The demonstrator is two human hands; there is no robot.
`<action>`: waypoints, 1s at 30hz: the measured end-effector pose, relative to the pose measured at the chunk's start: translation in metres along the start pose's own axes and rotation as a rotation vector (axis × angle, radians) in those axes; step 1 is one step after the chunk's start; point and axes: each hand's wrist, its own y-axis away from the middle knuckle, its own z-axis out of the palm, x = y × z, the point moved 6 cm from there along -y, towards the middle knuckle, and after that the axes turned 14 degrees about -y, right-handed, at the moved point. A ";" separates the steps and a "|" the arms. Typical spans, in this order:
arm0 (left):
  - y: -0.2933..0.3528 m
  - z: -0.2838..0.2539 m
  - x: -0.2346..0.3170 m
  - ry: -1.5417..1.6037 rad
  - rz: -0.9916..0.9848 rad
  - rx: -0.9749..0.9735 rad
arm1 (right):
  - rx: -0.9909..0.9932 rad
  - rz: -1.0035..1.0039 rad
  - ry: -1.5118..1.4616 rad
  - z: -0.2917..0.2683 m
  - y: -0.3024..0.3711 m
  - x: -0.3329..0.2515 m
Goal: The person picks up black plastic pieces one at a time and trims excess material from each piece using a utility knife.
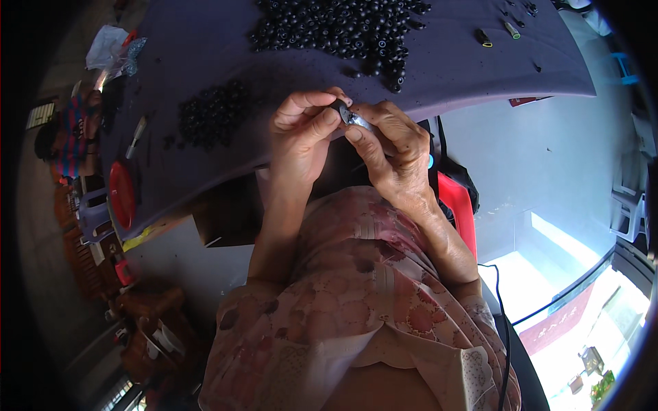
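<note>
My left hand (303,133) pinches a small black round part (339,107) between thumb and fingertips, just past the near edge of the table. Close against it, my right hand (397,151) grips a short, shiny, silvery piece (360,122) whose tip meets the black part. What kind of piece it is cannot be made out. On the purple cloth beyond my hands lies a large heap of small black ring-like parts (336,27). A smaller, darker pile of black parts (216,113) sits to the left of my left hand.
The purple-covered table (452,75) carries two small tube-like pieces (513,30) at far right. At left are a slim light-coloured tool (136,137), a red round dish (122,195) and a plastic bag (110,49). A red stool (458,205) stands by my right side; a black cable (502,301) hangs nearby.
</note>
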 end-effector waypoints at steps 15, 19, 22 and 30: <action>0.004 0.001 -0.006 0.021 -0.003 0.060 | 0.054 0.098 -0.127 -0.001 -0.002 0.009; -0.001 -0.002 -0.011 0.125 -0.034 0.014 | 0.081 0.277 -0.536 -0.002 -0.004 0.021; 0.000 -0.001 -0.011 0.125 -0.036 0.023 | 0.093 0.378 -0.642 0.000 -0.004 0.030; 0.004 -0.003 -0.010 0.026 -0.005 0.069 | 0.090 0.479 -0.487 0.007 -0.010 0.037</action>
